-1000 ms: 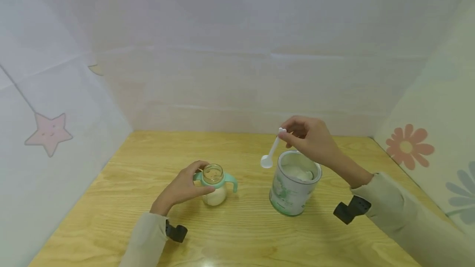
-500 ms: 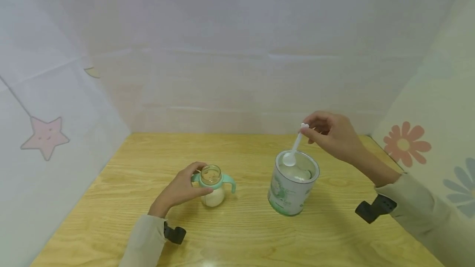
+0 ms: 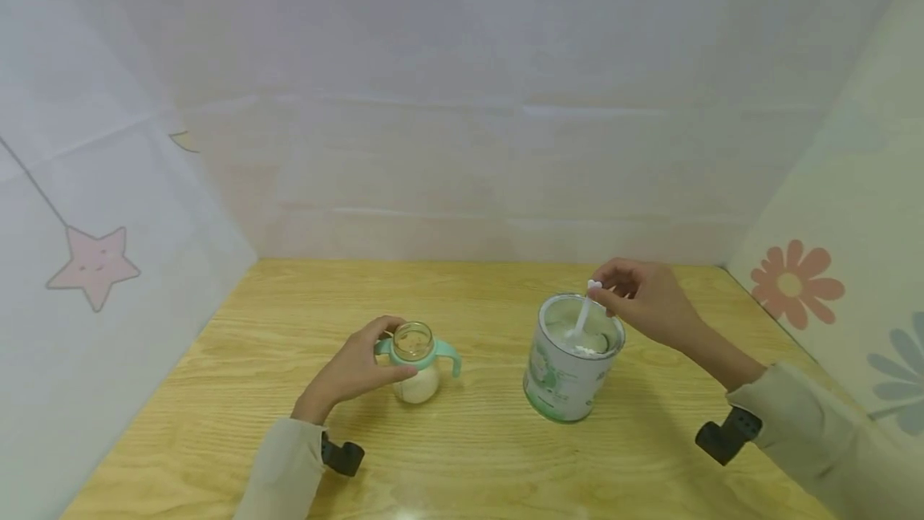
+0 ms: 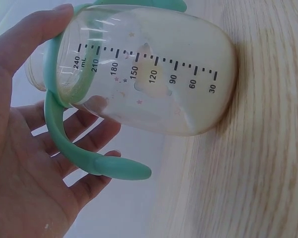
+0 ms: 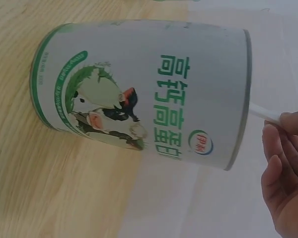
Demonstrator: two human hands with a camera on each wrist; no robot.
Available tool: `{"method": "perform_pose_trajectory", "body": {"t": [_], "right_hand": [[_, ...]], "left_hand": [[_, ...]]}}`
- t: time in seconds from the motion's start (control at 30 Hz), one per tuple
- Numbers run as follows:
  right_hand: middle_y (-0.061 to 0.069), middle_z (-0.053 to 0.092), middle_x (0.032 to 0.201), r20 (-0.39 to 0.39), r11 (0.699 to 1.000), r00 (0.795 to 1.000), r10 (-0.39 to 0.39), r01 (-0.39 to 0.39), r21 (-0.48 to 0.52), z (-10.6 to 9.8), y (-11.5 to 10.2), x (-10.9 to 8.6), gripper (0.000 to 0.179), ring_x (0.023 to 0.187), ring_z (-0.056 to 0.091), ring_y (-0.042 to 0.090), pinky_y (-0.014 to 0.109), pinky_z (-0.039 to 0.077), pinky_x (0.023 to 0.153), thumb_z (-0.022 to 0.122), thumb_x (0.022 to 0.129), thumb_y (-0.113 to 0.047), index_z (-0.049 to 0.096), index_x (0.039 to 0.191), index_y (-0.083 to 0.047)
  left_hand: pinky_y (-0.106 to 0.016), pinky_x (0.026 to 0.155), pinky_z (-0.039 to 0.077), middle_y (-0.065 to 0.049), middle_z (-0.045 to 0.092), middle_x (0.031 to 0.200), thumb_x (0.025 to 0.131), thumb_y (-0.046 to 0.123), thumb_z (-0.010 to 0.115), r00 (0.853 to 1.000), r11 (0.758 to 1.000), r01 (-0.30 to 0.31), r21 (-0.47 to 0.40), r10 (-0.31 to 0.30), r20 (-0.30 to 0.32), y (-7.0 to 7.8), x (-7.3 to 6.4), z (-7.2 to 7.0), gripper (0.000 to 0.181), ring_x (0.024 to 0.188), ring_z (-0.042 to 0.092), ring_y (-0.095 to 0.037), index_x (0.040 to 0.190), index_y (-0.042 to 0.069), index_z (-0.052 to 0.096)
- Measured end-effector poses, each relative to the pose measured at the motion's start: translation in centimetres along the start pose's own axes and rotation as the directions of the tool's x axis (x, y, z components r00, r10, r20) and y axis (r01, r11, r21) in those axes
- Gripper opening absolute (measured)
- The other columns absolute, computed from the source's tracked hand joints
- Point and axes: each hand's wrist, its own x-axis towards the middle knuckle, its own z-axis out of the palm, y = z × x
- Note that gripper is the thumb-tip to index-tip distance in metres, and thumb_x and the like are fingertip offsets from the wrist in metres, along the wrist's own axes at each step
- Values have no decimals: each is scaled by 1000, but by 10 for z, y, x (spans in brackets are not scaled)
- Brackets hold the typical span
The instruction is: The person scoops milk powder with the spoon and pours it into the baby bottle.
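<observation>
My left hand [image 3: 364, 363] holds a glass baby bottle [image 3: 419, 383] by its mint-green collar, thumb on one side and fingers on the other. The bottle stands upright and uncapped on the table, with pale contents; the left wrist view shows its mL scale [image 4: 149, 67] and a curved green handle [image 4: 79, 153]. With thumb and fingers my right hand [image 3: 646, 303] pinches the heart-shaped end of a white plastic scoop [image 3: 583, 315]. Its bowl is down in the white powder of the open milk powder tin [image 3: 559, 379], partly hidden. A cow picture [image 5: 109, 109] decorates the tin's side.
The wooden table [image 3: 476, 456] carries both containers, the tin to the right of the bottle. Pale printed sheets [image 3: 462, 143] rise at the back and both sides. A small black camera is strapped at each wrist.
My right hand moved right with the scoop from left of the tin to over its mouth, then lowered it into the powder. My left hand kept its hold on the bottle.
</observation>
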Motion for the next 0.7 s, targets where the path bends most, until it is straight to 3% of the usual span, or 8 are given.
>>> {"method": "perform_pose_trajectory", "body": {"t": [0.3, 0.5, 0.7], "right_hand": [[7, 69, 79, 33, 997, 997, 67, -66, -27, 13, 8, -7, 5, 46, 47, 4, 24, 39, 41, 70, 86, -11, 67, 88, -7], [8, 70, 82, 71, 992, 990, 124, -121, -40, 17, 11, -11, 9, 45, 46, 5, 26, 44, 42, 71, 86, -13, 68, 90, -5], [7, 71, 83, 75, 990, 990, 116, -109, -93, 20, 12, -9, 7, 48, 45, 4, 24, 41, 44, 71, 85, -14, 69, 89, -8]], "left_hand": [[-56, 99, 41, -11, 53, 132, 80, 34, 76, 1000, 1000, 1, 2, -1, -2, 1, 0, 0, 67, 122, 49, -34, 135, 10, 46], [-56, 99, 41, -11, 52, 133, 80, 35, 76, 1000, 1000, 15, 7, -15, -8, 2, 0, 1, 69, 122, 49, -35, 136, 9, 45], [-56, 99, 41, -10, 52, 133, 80, 35, 76, 1000, 1000, 14, 11, -14, -11, 2, 0, 1, 69, 122, 49, -35, 136, 9, 45]]}}
